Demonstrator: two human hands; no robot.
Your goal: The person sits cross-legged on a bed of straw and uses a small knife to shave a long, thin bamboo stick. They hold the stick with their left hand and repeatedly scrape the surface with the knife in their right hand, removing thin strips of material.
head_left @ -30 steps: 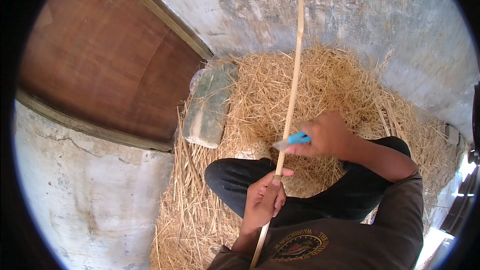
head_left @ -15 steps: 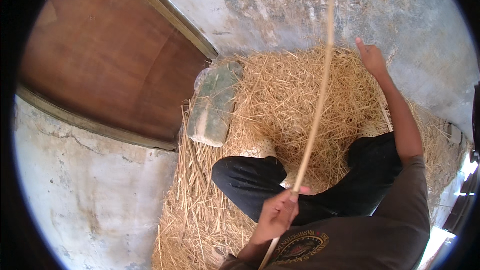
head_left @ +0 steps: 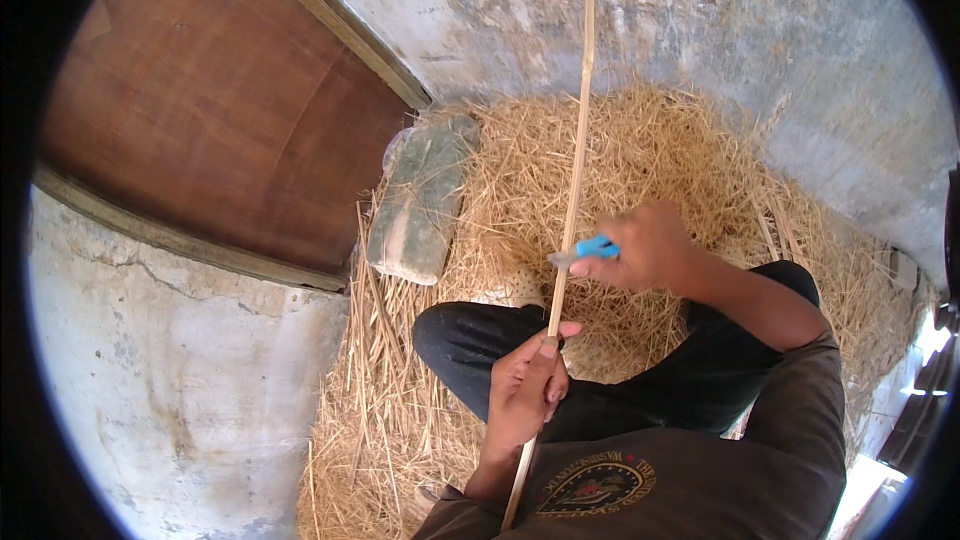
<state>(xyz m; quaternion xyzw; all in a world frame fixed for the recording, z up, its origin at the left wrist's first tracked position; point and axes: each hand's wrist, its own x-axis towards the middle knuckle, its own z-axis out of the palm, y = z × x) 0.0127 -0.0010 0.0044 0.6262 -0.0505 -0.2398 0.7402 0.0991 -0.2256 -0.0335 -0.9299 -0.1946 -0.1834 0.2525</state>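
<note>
A long, thin wooden strip (head_left: pixel 583 105) runs from my lap up toward the wall, its lower end against my shirt. My left hand (head_left: pixel 524 386) is wrapped round its lower part, with the thumb lying along it. In my right hand (head_left: pixel 645 245) is a blue-handled knife (head_left: pixel 596 246), gripped in closed fingers. Its short blade meets or nearly meets the strip above my left hand; I cannot tell whether it touches.
Shavings (head_left: pixel 640 145) lie heaped in front of my crossed legs. Longer thin strips (head_left: pixel 372 360) are scattered to the left, beside a greenish stone block (head_left: pixel 425 205). A brown door panel (head_left: pixel 220 110) and a stained wall (head_left: pixel 760 30) stand close by.
My right hand has come down and left from the far right to the strip, where the knife now shows. The strip's upper end has swung left, and my left hand has shifted slightly up and left.
</note>
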